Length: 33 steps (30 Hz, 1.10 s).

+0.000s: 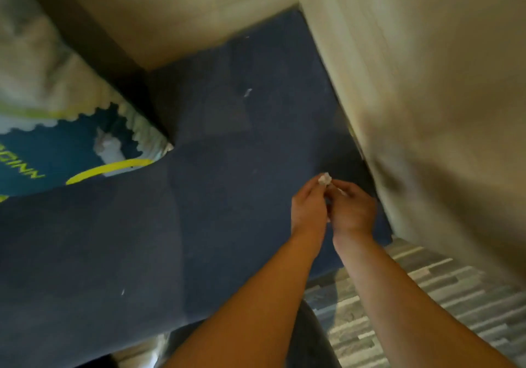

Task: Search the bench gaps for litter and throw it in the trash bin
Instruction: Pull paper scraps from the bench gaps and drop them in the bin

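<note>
Dark blue fabric covers the bench cushion (227, 140), boxed in by pale wood-grain walls (427, 83). I see my left hand (308, 205) and right hand (353, 211) meeting, fingertips pinched on a small crumpled white paper scrap (324, 179) just above the cushion, near the right-hand wall gap.

A blue, white and yellow printed pillow (57, 128) lies at the left, its lettering too blurred to read. Pale wood-look wall panels (427, 83) stand behind and to the right. Grey striped flooring (441, 296) shows lower right.
</note>
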Tool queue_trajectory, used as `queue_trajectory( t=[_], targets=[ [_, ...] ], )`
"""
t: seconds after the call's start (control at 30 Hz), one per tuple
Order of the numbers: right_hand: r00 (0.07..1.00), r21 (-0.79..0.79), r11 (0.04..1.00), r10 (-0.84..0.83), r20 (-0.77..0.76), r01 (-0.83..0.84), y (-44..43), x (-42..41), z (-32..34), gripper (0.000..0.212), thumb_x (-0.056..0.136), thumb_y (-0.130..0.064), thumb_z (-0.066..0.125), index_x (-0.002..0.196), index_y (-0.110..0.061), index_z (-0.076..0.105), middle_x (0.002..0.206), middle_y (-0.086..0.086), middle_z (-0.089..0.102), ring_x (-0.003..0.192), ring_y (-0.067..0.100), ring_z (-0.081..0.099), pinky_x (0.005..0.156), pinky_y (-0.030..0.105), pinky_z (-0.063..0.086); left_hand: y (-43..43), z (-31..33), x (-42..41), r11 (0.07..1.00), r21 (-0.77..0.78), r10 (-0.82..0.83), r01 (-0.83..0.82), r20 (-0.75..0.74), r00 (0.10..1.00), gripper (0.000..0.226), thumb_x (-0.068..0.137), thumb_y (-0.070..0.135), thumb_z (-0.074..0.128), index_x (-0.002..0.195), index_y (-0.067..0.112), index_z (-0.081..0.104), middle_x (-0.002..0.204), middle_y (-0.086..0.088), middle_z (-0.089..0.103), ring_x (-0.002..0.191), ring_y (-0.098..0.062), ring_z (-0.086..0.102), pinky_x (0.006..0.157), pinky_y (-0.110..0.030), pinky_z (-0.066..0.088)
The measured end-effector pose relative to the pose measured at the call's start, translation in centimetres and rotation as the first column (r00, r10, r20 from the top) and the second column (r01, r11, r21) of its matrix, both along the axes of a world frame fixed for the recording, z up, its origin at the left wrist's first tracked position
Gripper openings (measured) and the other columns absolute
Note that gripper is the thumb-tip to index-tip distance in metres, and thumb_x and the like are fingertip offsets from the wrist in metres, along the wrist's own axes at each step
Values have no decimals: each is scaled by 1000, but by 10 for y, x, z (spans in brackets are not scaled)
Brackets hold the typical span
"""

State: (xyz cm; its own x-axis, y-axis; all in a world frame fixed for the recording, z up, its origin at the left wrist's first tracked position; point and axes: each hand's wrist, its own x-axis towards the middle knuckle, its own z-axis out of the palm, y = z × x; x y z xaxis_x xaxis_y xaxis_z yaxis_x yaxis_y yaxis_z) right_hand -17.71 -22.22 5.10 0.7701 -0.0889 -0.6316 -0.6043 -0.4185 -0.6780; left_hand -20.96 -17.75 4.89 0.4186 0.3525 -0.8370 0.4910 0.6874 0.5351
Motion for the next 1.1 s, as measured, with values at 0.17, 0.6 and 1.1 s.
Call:
queue_trajectory(
  t=[0.17,0.6,1.1],
  targets=[
    [921,29,930,360,150,-368,65,-34,43,14,78,-14,62,76,-17,75,73,7,73,69,24,70,67,47,58,65,44,-46,887,-136,447,-441,20,894,19,89,18,58,103,13,70,105,-18,71,96,-28,69,77,-34,57],
    [455,113,443,836,306,-890,195,-243,110,28,84,-10,59,103,-29,68,100,-6,63,88,2,61,80,20,49,178,112,-290,563,-101,822,-820,172,543,32,88,-1,54,119,-7,56,106,-32,61,95,-36,60,88,-42,50],
    [-231,14,-240,948,220,-971,236,-610,76,19,82,-11,64,96,-21,71,96,0,74,89,18,68,83,35,54,159,85,-672,145,61,986,-987,73,150,15,85,-5,56,97,-5,66,80,-16,68,63,-17,61,62,-22,51]
  ],
)
